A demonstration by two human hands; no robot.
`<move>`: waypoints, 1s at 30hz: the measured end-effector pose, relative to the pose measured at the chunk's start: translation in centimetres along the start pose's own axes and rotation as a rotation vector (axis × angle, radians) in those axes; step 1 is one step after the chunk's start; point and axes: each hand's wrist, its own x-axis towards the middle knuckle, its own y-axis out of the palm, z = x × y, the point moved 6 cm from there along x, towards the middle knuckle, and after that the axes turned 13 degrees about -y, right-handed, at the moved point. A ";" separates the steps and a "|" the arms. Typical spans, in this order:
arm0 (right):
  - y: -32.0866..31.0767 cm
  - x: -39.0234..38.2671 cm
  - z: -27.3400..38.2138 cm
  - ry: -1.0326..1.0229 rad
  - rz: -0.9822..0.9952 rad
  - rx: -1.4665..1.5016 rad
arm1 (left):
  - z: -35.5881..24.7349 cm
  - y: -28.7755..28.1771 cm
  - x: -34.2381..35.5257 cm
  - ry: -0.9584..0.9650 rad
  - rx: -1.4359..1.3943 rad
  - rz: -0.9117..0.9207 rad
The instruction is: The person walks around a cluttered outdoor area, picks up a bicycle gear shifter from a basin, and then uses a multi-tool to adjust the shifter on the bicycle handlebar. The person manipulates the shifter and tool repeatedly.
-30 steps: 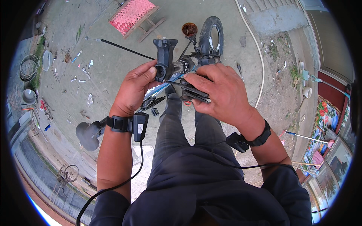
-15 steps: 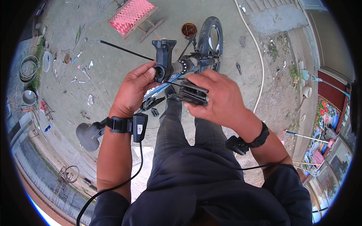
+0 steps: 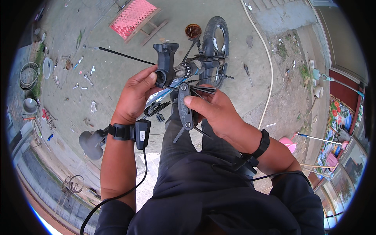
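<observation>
My left hand (image 3: 136, 93) is closed on a black bicycle stem (image 3: 166, 64), thumb near its round opening. Below the stem comes a grey ribbed sleeve (image 3: 179, 72), and beyond it the bicycle's front wheel (image 3: 211, 39). In my right hand (image 3: 221, 113) is a black folding multi-tool (image 3: 185, 105), thumb pressed on its flat side. Several of its bits are fanned out at both ends. One thin bit reaches toward the stem's lower edge; whether it touches is hard to see. A black cable (image 3: 125, 56) sticks out left behind the stem.
A bicycle saddle (image 3: 91, 144) shows at lower left. On the ground are a screwdriver (image 3: 248, 74), a long pale hose (image 3: 269, 70), a rusty bowl (image 3: 193, 30) and a wrench (image 3: 88, 79). A pink woven stool (image 3: 133, 19) stands ahead, a pink basin (image 3: 288, 145) at right.
My right hand has turned the multi-tool so its flat side shows, with bits spread at both ends. My left hand keeps its hold on the stem.
</observation>
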 end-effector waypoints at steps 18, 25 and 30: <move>0.1 -2.1 4.7 -0.983 0.089 -1.415 | 0.0 -0.1 -0.1 0.001 -0.017 -0.017; 0.9 -1.1 5.5 -1.039 0.145 -1.481 | -0.1 0.0 0.0 0.012 0.002 -0.012; 1.1 -1.0 5.7 -1.034 0.159 -1.488 | 0.1 -0.2 0.1 0.009 -0.016 -0.019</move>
